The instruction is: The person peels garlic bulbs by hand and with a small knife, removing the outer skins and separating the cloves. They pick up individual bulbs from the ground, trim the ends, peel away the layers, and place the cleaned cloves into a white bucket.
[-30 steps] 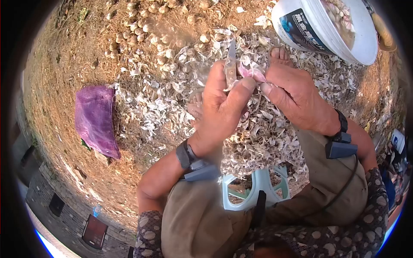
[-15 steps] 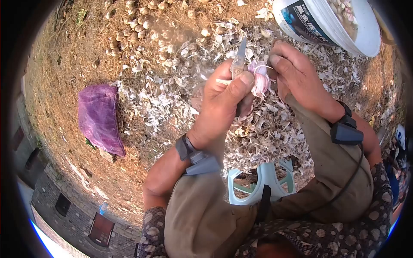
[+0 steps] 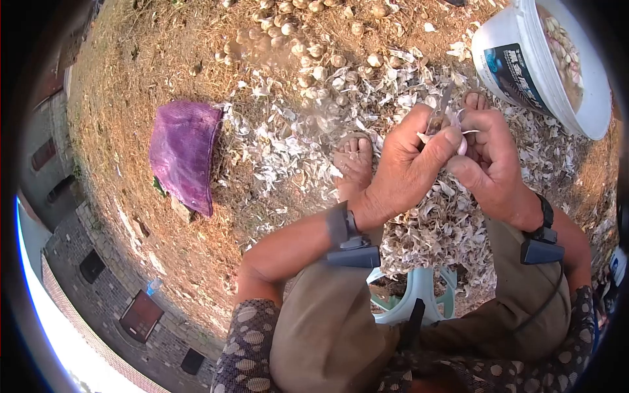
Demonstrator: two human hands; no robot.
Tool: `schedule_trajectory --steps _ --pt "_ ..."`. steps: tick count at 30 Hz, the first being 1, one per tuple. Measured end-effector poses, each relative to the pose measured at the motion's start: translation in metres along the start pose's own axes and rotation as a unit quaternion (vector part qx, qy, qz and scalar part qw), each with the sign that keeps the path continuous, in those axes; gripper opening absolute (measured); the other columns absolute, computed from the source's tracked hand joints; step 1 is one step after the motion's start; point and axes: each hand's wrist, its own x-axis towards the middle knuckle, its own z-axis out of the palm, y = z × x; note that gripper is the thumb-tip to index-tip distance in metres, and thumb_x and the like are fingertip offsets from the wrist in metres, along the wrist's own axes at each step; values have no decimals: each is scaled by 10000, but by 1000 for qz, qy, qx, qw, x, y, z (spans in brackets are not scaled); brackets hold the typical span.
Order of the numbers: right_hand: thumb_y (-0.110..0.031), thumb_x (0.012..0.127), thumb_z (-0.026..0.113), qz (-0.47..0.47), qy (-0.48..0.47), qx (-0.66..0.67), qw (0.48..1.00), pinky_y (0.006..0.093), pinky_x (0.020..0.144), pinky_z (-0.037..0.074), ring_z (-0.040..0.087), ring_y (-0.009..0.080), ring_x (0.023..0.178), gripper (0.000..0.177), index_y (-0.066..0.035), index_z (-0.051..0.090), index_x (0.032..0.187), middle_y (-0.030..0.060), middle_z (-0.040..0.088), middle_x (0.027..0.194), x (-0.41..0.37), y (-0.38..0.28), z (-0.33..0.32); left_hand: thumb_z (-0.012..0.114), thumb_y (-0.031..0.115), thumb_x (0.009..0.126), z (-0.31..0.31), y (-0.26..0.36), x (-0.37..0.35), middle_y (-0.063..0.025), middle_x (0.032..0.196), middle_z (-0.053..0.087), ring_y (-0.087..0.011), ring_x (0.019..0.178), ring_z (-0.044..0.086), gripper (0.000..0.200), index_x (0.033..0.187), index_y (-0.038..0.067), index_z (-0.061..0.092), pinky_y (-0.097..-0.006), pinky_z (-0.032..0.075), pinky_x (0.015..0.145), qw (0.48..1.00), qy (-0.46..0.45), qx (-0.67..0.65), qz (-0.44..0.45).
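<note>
My left hand (image 3: 409,154) is closed round a small knife (image 3: 445,98), whose blade points up and away, with its thumb on the garlic. My right hand (image 3: 491,157) has its fingers curled against the other side of the pinkish garlic (image 3: 462,145), so both hands meet at it. Much of the garlic is hidden by the fingers. Below the hands lies a thick heap of papery garlic skins (image 3: 436,229).
A white bucket (image 3: 524,59) holding garlic cloves (image 3: 562,56) stands at the upper right. Several garlic bulbs (image 3: 288,28) lie at the top. A purple mesh bag (image 3: 183,154) rests at left. Bare feet (image 3: 354,160) and a pale blue stool (image 3: 419,298) show too.
The view has shifted, so the scene appears further right and the bag higher. My right hand has come in from beside the garlic and now touches it; my left hand still holds the knife.
</note>
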Motion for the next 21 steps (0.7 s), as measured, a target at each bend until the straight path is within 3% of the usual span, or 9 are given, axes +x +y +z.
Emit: schedule_trajectory --steps 4,7,10,12,14,16,19,21 --pt "-185 1025 628 -21 -1 -61 998 252 666 435 517 70 716 326 8 502 1256 47 597 880 -3 -6 -3 606 218 1073 -3 2 -5 14 910 567 -51 838 501 188 1066 30 604 -253 446 723 998 -5 -43 -39" --pt "-176 1059 533 -101 -12 -139 985 313 759 452 539 129 757 256 23 525 1219 65 603 899 3 -11 -6 602 230 1078 -6 2 -6 18 922 583 -45 842 511 194 1083 36 600 -248 450 732 999 -17 -27 -22" --pt "-164 1076 459 -184 10 -214 959 357 790 437 527 175 759 237 30 544 1181 78 597 888 9 -14 -6 595 275 1084 3 4 -4 33 826 602 -17 639 447 199 1059 77 599 -210 366 562 998 17 -62 -2" --pt "-156 1077 437 -185 25 -197 962 375 783 431 511 193 751 235 30 551 1164 83 590 870 11 -14 -5 602 312 1078 6 11 -5 24 771 606 -25 528 427 221 1019 101 581 -213 336 466 992 14 -113 -55" --pt "-171 1102 424 -111 -2 -86 990 304 682 413 480 128 711 211 -5 545 1153 49 538 824 12 -21 -3 607 316 1070 4 7 -7 13 759 590 -53 509 429 222 1025 102 567 -233 341 453 983 41 -145 -104" --pt "-189 1118 416 77 -34 191 978 261 632 395 475 92 705 207 -26 536 1162 30 514 802 7 -29 1 590 339 1073 3 10 -6 13 715 545 -73 501 428 241 1034 103 560 -239 341 450 973 43 -196 -115" --pt "-217 1136 403 58 -43 244 967 204 589 358 449 53 679 225 -34 518 1195 2 490 828 7 -27 -9 560 336 1085 -1 12 -8 5 710 515 -79 512 415 245 1073 91 559 -253 335 459 971 37 -200 -124" --pt "-233 1139 395 -19 15 220 975 219 628 409 473 72 720 236 -37 517 1184 17 511 895 7 -32 -29 558 332 1086 -3 13 -7 -1 736 532 -83 518 420 244 1094 88 557 -261 343 464 976 45 -174 -118"
